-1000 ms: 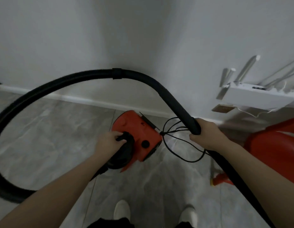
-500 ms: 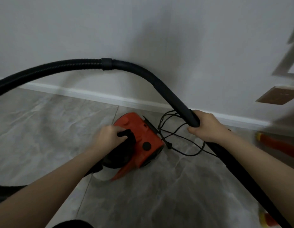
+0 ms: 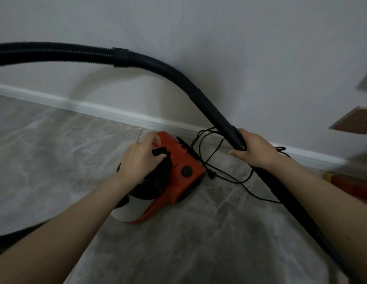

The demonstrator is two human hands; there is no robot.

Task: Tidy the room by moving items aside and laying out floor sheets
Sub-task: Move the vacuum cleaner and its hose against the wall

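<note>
An orange vacuum cleaner [image 3: 183, 160] with a black top sits on the floor close to the white skirting board. My left hand [image 3: 140, 159] grips its black handle. My right hand [image 3: 254, 149] is closed around the rigid black tube of the vacuum hose [image 3: 209, 108]. The hose arcs up along the wall and off the left edge. A thin black power cord [image 3: 225, 177] lies in loops between the vacuum and my right hand. A translucent floor sheet [image 3: 199, 242] covers the grey tiles under the vacuum.
The white wall and skirting board [image 3: 92, 108] run right behind the vacuum. A brown plate [image 3: 357, 123] is fixed on the wall at right. An orange object [image 3: 350, 186] lies on the floor at the right edge. Another stretch of hose [image 3: 16, 236] crosses the floor at left.
The vacuum has come down and nearer to the skirting board with both hands on it. The view has swung left, so the white shelf and the red item at right are gone.
</note>
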